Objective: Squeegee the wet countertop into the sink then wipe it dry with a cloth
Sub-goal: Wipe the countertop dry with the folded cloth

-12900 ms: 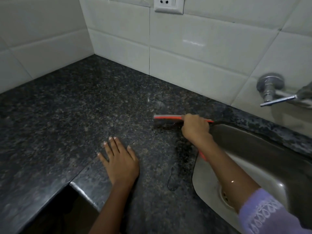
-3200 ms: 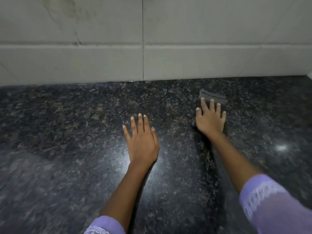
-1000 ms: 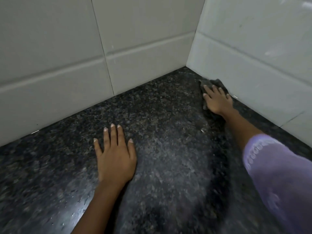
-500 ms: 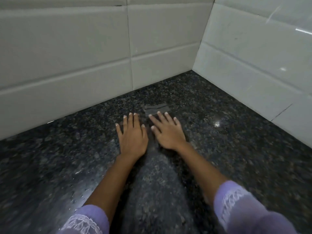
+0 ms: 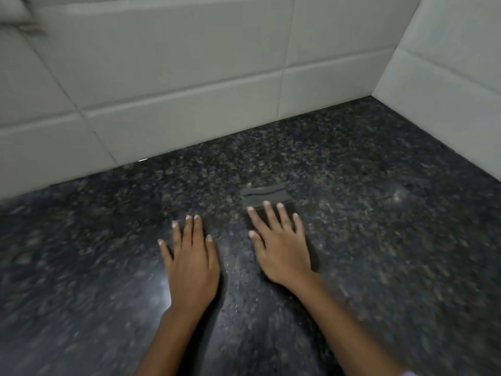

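Hands apart since earlier; right hand [image 5: 282,248] flat, presses cloth [image 5: 267,196], long axis left-right.

Dim, even light is falling; glare is shining on the worktop [image 5: 366,240] beside the left hand [image 5: 191,270], edges blurring.

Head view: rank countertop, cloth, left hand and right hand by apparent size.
1. Countertop, by far.
2. Left hand and right hand: alike, no ranking.
3. Cloth, partly hidden under the right hand, so unsure.
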